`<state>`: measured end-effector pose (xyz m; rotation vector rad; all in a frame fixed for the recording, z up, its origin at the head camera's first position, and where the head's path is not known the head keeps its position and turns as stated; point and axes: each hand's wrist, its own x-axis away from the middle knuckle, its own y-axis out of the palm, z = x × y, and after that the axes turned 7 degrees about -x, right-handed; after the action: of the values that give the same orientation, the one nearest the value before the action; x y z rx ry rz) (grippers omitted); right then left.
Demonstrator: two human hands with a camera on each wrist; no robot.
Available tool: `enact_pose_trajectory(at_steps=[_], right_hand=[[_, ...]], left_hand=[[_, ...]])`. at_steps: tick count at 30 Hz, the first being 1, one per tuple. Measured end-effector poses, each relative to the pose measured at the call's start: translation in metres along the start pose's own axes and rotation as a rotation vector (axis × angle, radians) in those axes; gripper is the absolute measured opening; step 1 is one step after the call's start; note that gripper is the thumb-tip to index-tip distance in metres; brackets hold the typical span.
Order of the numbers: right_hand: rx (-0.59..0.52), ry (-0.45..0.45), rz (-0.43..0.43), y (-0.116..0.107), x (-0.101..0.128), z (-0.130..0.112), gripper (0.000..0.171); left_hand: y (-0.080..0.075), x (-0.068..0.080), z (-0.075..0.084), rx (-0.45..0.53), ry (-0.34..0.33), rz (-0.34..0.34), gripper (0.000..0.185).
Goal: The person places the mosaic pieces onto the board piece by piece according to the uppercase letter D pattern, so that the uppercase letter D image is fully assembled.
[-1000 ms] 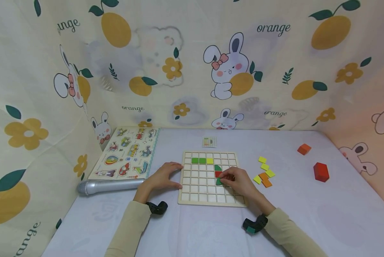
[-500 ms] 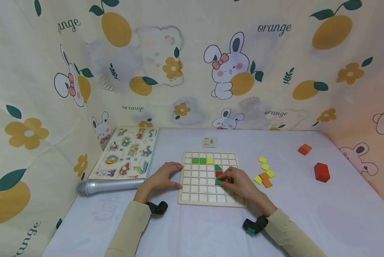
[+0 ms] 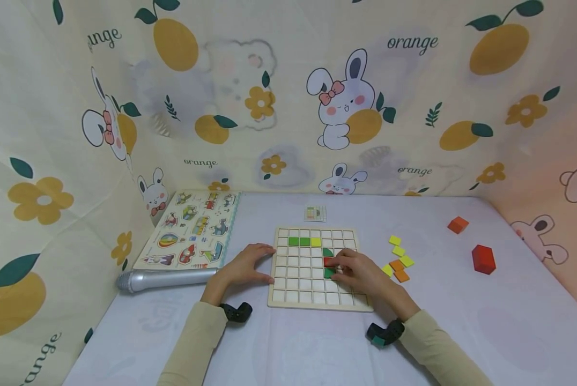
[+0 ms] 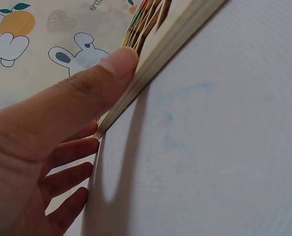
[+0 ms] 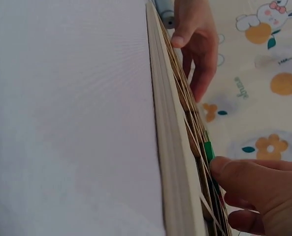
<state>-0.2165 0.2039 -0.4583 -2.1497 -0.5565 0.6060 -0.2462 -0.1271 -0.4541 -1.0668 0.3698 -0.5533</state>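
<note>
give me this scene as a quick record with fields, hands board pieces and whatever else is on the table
left hand: left hand rests flat against the left edge of the wooden grid board, thumb on its rim
right hand: right hand on the board, fingertips at the green tile below the red tile
placed on board: two green squares, yellow square
loose pieces: yellow and orange tiles right of the board
farther right: orange block, red block
left side: picture puzzle board, silver cylinder
behind board: small pattern card
</note>
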Motion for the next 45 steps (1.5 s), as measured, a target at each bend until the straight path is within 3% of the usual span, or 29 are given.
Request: enact_pose_trajectory(at_steps=[12,21,27,37,45], right_hand=[[0.022,-0.028,-0.023,-0.001,0.000,0.002,0.021],[0.011,0.072,-0.002,0.001,-0.002,-0.001,0.018],[-0.023,0.084,0.000,-0.001,-0.002,-0.001,0.018],[-0.072,0.071,0.120,-0.022,0.012,0.012,0.020],[-0.009,0.097,0.210,-0.044,0.037,0.031,0.020]], left_hand=[[0.001,-0.001,-0.001,-0.005,-0.015,-0.002,0.076],[0.000,0.000,0.001,0.001,-0.030,-0.008,0.077],[-0.001,0.000,0.002,0.008,-0.033,-0.017,0.077],[0.000,0.000,0.001,0.007,-0.038,-0.015,0.077],[0.000,0.001,0.002,0.007,-0.038,-0.016,0.077]])
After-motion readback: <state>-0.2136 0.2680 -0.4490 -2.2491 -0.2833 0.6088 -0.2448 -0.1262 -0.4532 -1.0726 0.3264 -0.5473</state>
